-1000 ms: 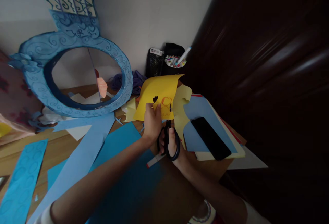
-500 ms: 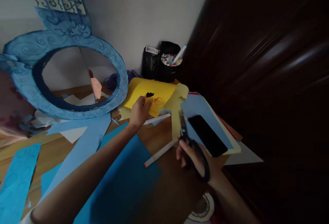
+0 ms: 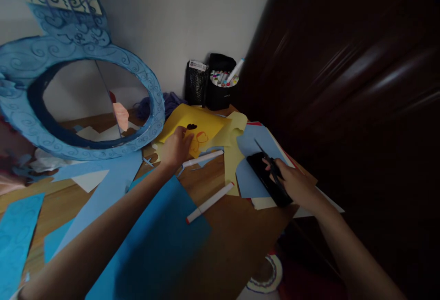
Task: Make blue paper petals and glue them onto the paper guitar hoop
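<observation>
My left hand (image 3: 174, 147) pinches the edge of a bright yellow sheet of paper (image 3: 211, 123) with orange outlines drawn on it. A small dark patch (image 3: 191, 126) shows by the fingertips. On the right, my right hand (image 3: 295, 183) is closed around dark-handled scissors (image 3: 272, 164), whose blades point up and left. The scissors are over a black phone (image 3: 256, 168), which lies on light blue paper (image 3: 245, 183). A white marker with red ends (image 3: 211, 202) rests on the wooden table between my hands, and another white marker (image 3: 202, 158) lies below the yellow sheet.
A blue oval frame with swirl patterns (image 3: 156, 93) stands at the left. Black marker holders (image 3: 222, 96) and purple yarn (image 3: 172, 102) are by the wall. Blue paper (image 3: 161, 231) covers the table's front. A dark glossy panel (image 3: 343, 84) rises on the right.
My right hand has moved right with the scissors, from beside the phone to over it. My left hand keeps its hold on the yellow paper. The whole view has shifted slightly.
</observation>
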The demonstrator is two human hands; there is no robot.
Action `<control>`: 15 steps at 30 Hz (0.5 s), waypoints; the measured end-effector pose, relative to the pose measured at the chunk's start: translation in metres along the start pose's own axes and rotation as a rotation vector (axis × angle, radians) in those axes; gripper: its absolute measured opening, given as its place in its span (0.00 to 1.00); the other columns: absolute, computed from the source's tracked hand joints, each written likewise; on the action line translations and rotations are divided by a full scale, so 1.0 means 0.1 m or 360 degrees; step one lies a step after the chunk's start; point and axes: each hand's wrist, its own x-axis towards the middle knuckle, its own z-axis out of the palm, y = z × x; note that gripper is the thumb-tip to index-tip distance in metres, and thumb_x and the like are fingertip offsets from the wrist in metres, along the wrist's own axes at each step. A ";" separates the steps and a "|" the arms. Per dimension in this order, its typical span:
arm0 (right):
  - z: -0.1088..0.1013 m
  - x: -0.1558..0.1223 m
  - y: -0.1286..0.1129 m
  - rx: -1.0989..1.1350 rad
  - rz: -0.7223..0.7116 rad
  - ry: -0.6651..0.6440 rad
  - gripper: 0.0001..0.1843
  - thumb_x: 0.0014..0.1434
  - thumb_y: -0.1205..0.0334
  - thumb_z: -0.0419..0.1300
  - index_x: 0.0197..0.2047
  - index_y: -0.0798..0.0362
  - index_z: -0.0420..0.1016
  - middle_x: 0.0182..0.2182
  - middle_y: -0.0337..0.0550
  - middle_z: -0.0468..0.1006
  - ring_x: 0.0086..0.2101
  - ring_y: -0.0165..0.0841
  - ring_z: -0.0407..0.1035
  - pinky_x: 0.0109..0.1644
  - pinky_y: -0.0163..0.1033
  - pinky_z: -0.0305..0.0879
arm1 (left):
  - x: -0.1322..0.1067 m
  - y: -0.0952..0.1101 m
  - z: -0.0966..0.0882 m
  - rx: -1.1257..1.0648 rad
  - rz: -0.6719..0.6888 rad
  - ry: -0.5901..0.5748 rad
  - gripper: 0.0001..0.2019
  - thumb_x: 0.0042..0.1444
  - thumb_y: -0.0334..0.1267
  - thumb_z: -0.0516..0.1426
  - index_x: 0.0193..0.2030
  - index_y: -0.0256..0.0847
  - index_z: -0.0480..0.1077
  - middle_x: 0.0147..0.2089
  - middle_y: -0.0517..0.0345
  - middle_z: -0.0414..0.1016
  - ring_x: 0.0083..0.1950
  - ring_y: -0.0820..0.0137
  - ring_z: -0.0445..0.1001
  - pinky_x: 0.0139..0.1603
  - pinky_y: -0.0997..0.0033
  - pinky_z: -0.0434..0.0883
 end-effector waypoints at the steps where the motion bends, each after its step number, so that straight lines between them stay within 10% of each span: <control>1: 0.00 0.01 -0.03 0.0052 -0.0006 -0.0002 0.09 0.56 0.54 0.55 0.38 0.48 0.69 0.35 0.48 0.80 0.33 0.43 0.74 0.32 0.42 0.68 | 0.00 0.00 -0.01 -0.0015 0.0003 0.0001 0.08 0.57 0.40 0.57 0.40 0.39 0.68 0.32 0.57 0.71 0.34 0.66 0.71 0.36 0.66 0.66; 6: 0.07 0.07 -0.32 0.0324 -0.0054 -0.0073 0.13 0.62 0.52 0.46 0.43 0.49 0.65 0.40 0.48 0.78 0.32 0.37 0.74 0.35 0.41 0.70 | 0.01 0.01 -0.05 -0.0125 -0.0007 0.0051 0.05 0.55 0.38 0.56 0.37 0.40 0.67 0.32 0.53 0.71 0.36 0.62 0.72 0.33 0.67 0.63; 15: 0.50 -0.12 -0.98 0.0170 -0.0371 -0.0303 0.10 0.49 0.61 0.61 0.38 0.48 0.73 0.33 0.41 0.77 0.35 0.39 0.72 0.37 0.41 0.65 | 0.09 -0.16 -0.08 -0.0351 -0.0033 0.0048 0.09 0.56 0.42 0.55 0.34 0.37 0.66 0.28 0.60 0.67 0.29 0.72 0.67 0.29 0.71 0.64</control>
